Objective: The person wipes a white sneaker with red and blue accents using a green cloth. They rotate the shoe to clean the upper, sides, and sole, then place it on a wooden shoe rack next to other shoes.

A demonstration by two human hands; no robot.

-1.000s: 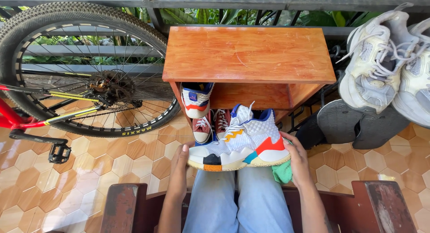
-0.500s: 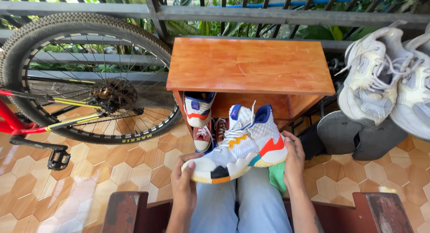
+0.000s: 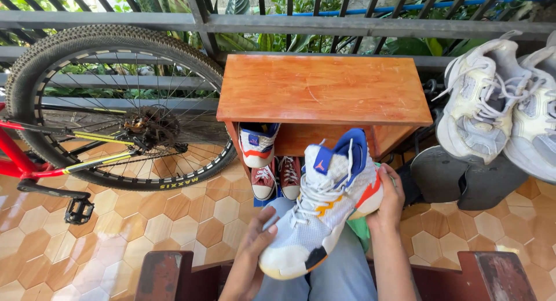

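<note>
Over my lap I hold a white high-top sneaker [image 3: 324, 208] with blue collar, orange heel patch and black toe mark. Its toe points down toward me and its laces face up. My left hand [image 3: 252, 252] cups the toe from the left side. My right hand [image 3: 385, 202] grips the heel. A green cloth [image 3: 364, 227] shows under my right hand, against my jeans.
An orange wooden shoe rack [image 3: 324, 90] stands ahead, holding a matching sneaker [image 3: 256, 143] and red sneakers [image 3: 277, 176] beneath. A bicycle wheel [image 3: 116, 101] is on the left, with a pedal [image 3: 78, 210] near the tiled floor. Pale running shoes [image 3: 498, 101] and black sandals [image 3: 469, 171] are at right. Dark wooden chair arms [image 3: 162, 275] flank my legs.
The sneaker has turned from lying sideways across my lap to toe-down toward me. My left hand dropped lower with the toe, and my right hand rose with the heel.
</note>
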